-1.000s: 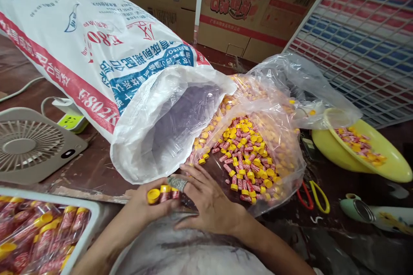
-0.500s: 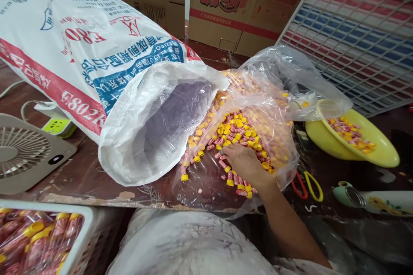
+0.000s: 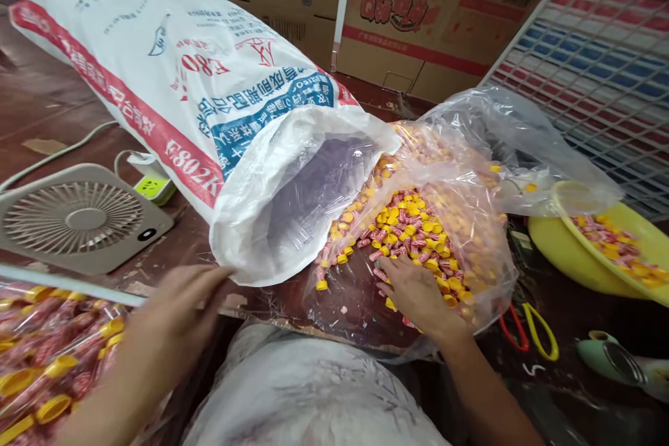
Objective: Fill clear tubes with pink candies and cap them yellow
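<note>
A clear plastic bag (image 3: 470, 146) lies open on the table, full of small red-and-white tubes with yellow caps (image 3: 412, 230). My right hand (image 3: 418, 296) rests palm down inside the bag on these pieces, fingers curled over some of them. My left hand (image 3: 180, 320) hovers blurred at the table's front edge, fingers stretched out with nothing in them, just below the mouth of a big white woven sack (image 3: 219, 104). To its left sits a white tray (image 3: 63, 277) holding packed yellow-capped tubes (image 3: 47, 369).
A small beige fan (image 3: 78, 217) and a power strip (image 3: 149, 185) lie at left. Two stacked yellow bowls (image 3: 575, 254) with pieces stand at right, scissors (image 3: 527, 331) and a green tool (image 3: 611, 359) in front. Cardboard boxes (image 3: 418, 21) and a gridded board (image 3: 601, 63) stand behind.
My left hand has come back into view, empty, by the tray after leaving with a filled row of tubes. My right hand went into the bag and stays on the pieces.
</note>
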Demonstrator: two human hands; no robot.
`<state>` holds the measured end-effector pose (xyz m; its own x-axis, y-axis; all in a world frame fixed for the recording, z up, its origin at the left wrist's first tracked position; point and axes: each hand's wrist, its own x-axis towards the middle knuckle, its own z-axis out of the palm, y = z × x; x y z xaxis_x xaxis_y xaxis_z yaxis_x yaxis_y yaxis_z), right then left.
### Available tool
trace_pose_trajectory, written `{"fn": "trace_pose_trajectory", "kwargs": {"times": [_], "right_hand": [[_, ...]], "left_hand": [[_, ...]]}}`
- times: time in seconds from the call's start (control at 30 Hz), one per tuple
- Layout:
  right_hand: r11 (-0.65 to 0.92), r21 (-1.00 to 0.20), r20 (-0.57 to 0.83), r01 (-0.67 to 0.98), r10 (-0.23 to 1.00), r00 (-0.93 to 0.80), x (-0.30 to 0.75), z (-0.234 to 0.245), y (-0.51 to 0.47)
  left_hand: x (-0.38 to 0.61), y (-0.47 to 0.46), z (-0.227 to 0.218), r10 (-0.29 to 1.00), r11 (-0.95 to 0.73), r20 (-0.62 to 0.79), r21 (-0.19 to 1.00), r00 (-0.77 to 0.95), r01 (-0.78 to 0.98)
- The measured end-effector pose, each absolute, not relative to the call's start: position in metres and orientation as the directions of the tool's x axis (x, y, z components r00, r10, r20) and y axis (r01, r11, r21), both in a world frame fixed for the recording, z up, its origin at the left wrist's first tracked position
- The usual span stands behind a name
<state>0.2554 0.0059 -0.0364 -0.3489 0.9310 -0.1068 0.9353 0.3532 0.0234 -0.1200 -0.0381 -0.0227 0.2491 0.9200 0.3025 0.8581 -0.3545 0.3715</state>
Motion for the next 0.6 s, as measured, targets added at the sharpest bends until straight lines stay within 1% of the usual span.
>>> {"fn": "trace_pose_trajectory", "kwargs": {"times": [0.03,0.1,0.13,0.2,0.27,0.3,0.4,0.47,0.5,0.53,0.6], "right_hand": [[0.367,0.010,-0.083,0.930,0.927,-0.365,0.255,-0.040,0.005],[0.366,-0.030,-0.017,0.930,0.930,-0.366,0.255,-0.046,0.003],[0.354,-0.059,0.023,0.933,0.935,-0.353,0.256,-0.048,0.003],[0.340,-0.145,0.111,0.929,0.939,-0.326,0.259,-0.048,0.001],[0.343,-0.284,0.199,0.895,0.935,-0.295,0.261,-0.046,0.000],[0.340,-0.376,0.226,0.862,0.936,-0.271,0.260,-0.044,0.000],[0.297,-0.649,0.237,0.701,0.954,-0.185,0.252,-0.037,0.001],[0.307,-0.746,0.263,0.591,0.951,-0.161,0.241,-0.033,0.002],[0.323,-0.774,0.292,0.545,0.945,-0.146,0.234,-0.031,0.002],[0.338,-0.798,0.321,0.498,0.939,-0.122,0.228,-0.030,0.002],[0.338,-0.849,0.341,0.406,0.937,-0.068,0.214,-0.029,0.002]], "left_hand": [[-0.105,-0.025,-0.029,0.919,-0.373,0.260,0.323,0.297,0.870],[-0.071,0.004,-0.038,0.918,-0.397,0.089,0.219,0.387,0.891],[-0.056,0.018,-0.039,0.922,-0.382,0.006,0.168,0.387,0.909],[-0.034,0.042,-0.040,0.929,-0.358,-0.057,0.118,0.366,0.926],[-0.026,0.060,-0.039,0.933,-0.348,-0.054,0.112,0.356,0.931],[-0.026,0.065,-0.039,0.932,-0.350,-0.054,0.112,0.357,0.930],[-0.034,0.071,-0.040,0.921,-0.378,-0.046,0.122,0.386,0.918],[-0.039,0.065,-0.041,0.908,-0.408,-0.024,0.170,0.417,0.897],[-0.041,0.059,-0.040,0.905,-0.414,0.001,0.237,0.426,0.879],[-0.041,0.052,-0.039,0.905,-0.410,0.034,0.338,0.425,0.847],[-0.038,0.036,-0.033,0.914,-0.367,0.083,0.585,0.396,0.723]]}}
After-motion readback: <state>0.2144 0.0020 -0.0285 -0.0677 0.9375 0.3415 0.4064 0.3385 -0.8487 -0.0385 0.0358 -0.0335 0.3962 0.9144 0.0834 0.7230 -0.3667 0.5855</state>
